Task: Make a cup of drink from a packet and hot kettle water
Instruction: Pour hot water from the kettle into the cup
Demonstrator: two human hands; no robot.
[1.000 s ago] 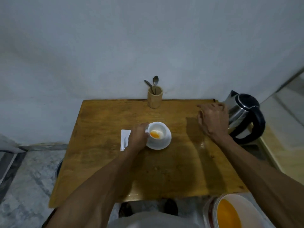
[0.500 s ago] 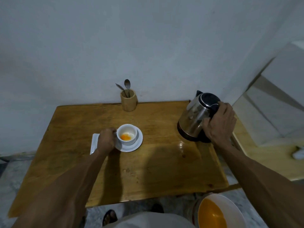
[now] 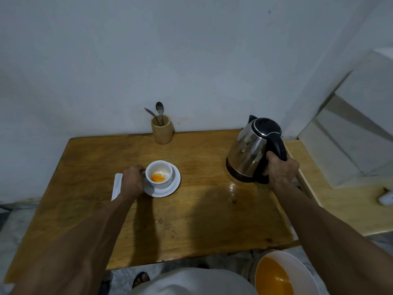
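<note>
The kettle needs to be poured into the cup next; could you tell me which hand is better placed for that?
The right hand: it already grips the kettle by its black handle, while the left hand holds the cup at its handle on the saucer.

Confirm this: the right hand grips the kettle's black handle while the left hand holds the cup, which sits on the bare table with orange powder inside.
Not quite. In the head view the cup sits on a white saucer, not the bare table. The rest holds: right hand on the kettle handle, left hand at the cup, orange powder inside.
</note>
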